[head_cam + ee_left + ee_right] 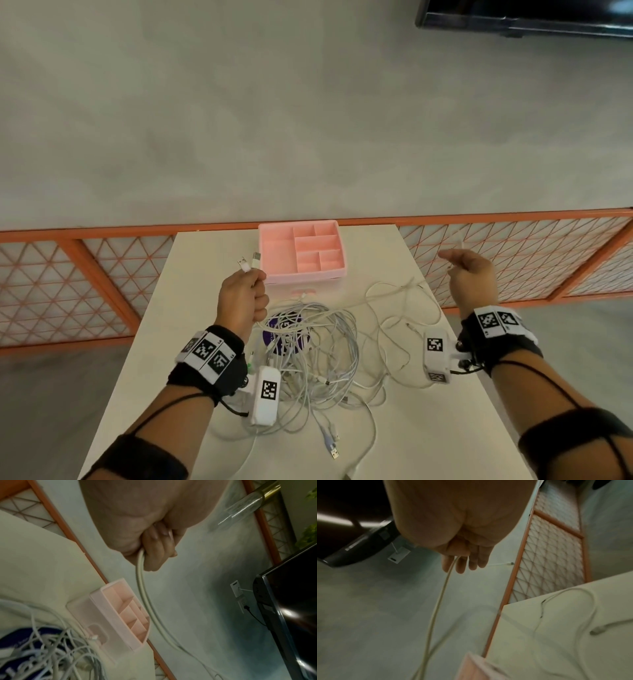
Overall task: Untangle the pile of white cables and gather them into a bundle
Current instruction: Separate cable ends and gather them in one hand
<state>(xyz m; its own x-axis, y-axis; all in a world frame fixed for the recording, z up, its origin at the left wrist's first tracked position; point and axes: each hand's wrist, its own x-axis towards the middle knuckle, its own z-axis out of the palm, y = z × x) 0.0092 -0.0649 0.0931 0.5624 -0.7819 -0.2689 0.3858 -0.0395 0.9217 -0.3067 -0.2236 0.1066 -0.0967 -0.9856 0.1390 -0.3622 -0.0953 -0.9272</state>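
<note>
A tangled pile of white cables lies in the middle of the white table, partly over a round purple pad; the pile also shows in the left wrist view. My left hand is raised above the pile's far left side. It grips cable strands, and two USB plugs stick up out of the fist. My right hand is lifted over the table's right edge. A thin white cable runs through its fingers and down toward the table.
A pink compartment tray stands at the table's far edge, just beyond the left hand. Loose cable loops spread over the table's right half. An orange lattice fence runs behind the table. A dark screen is at the far right.
</note>
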